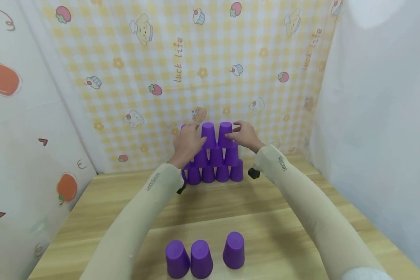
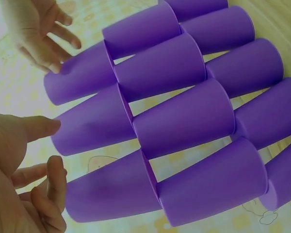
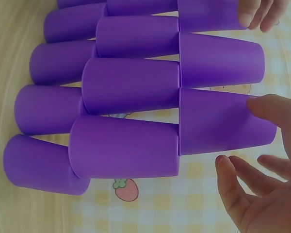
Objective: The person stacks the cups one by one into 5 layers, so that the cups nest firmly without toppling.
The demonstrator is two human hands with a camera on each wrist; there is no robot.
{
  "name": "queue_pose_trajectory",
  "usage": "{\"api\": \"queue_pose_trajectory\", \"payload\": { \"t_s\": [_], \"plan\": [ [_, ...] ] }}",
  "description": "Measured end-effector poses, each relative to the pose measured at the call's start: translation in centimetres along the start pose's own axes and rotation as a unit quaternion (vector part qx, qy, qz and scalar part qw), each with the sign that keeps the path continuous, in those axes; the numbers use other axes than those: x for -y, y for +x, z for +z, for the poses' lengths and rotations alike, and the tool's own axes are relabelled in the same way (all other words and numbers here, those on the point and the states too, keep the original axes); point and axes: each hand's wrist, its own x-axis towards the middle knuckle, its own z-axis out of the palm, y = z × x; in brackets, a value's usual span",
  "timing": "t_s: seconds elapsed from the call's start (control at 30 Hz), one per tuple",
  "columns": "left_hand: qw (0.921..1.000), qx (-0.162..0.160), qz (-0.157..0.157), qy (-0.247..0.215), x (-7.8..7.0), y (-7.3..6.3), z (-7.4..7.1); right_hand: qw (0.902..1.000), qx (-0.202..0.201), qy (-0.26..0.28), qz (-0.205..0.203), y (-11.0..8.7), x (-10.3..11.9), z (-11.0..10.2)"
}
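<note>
Purple cups stand upside down in a stepped wall, with a bottom row, a middle row and a top row of three. My left hand is at the top row's left side and hides much of the left cup. Its thumb tip meets the middle top cup, while its other fingers bend loosely near the left one. At the right end, my right hand touches the right top cup with its thumb. The remaining fingers are spread apart from that cup.
Three more upside-down purple cups, a left one, a middle one and a right one, stand near the front of the wooden table. A yellow checked cloth hangs behind the wall of cups.
</note>
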Motion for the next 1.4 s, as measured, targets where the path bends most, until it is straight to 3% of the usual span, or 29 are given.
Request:
{"api": "queue_pose_trajectory", "payload": {
  "t_s": [0.23,0.43,0.67,0.97,1.13,1.33,1.4],
  "plan": [
    [0.998,0.0,0.012,-0.063,0.4,-1.8,-0.9,1.0,-0.007,0.001,0.006,-0.5,0.2,-1.0],
    [0.9921,0.05,0.028,-0.112,0.7,-3.8,-1.3,0.9999,-0.009,0.002,0.004,-2.1,0.1,-0.5],
    [0.9826,0.09,0.032,-0.16,2.1,-6.5,-1.0,0.999,0.026,0.033,-0.012,-5.5,-0.2,0.3],
    [0.9618,0.161,0.063,-0.212,4.0,-9.3,0.1,0.9906,0.102,0.072,-0.055,-10.6,-1.9,2.6],
    [0.9522,0.189,0.088,-0.223,4.8,-11.3,-0.1,0.986,0.122,0.091,-0.068,-13.1,-3.1,3.7],
    [0.9344,0.236,0.117,-0.239,5.9,-14.1,-0.4,0.9811,0.147,0.111,-0.06,-15.6,-4.0,4.6],
    [0.9323,0.244,0.122,-0.237,6.4,-15.0,-0.6,0.9779,0.163,0.115,-0.063,-16.6,-4.1,4.8]
  ]
}}
